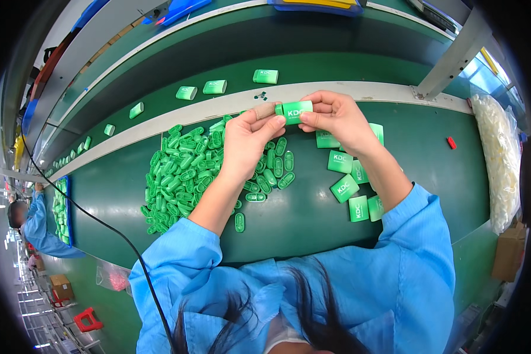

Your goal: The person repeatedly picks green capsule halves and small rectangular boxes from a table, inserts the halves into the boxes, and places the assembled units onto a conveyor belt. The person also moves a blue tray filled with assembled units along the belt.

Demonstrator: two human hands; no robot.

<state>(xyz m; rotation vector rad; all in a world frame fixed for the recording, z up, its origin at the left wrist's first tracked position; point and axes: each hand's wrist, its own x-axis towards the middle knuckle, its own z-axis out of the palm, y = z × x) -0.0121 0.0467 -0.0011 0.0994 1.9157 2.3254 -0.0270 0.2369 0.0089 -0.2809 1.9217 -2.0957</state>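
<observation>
- Nearest the camera, soft, creased blue cloth sleeves (pixel 183 248), with a thin, smooth black cable (pixel 121 235) curving down at the left.
- Just above the far side of the bench, both hands bare, raised close together, with one casing between.
- Left hand (pixel 246 138): closed in a pinch of thumb and fingers on a small, darker green end cap (pixel 279 110), right at the casing's left end; cannot tell the depth of fit.
- Right hand (pixel 339 118): closed, thumb and fingertips on the held casing (pixel 294 113), a smooth, flattened green shell with pale printing, lying roughly level.
- Around the left forearm, on the smooth dark green bench top (pixel 301 230), a heaped pile of glossy plastic caps (pixel 183 171), long ovals with raised rims, plus a looser scatter between the forearms.
- Beside and partly behind the right forearm, loose casings (pixel 344 187), rounded rectangles shading from pale to deeper green.
- Farther right, one small red piece (pixel 451 143) and a crinkled clear plastic bag (pixel 495 159) of whitish pieces.
- Along the bench's far edge, a hard off-white ledge (pixel 377 91), with tiny dark bits (pixel 261 95) on top.
- Past the ledge, a spaced row of similar casings (pixel 215 87).
- Well off left, a blue-rimmed tray (pixel 69 212) of green pieces beside a co-worker's blue sleeve (pixel 44 224).
</observation>
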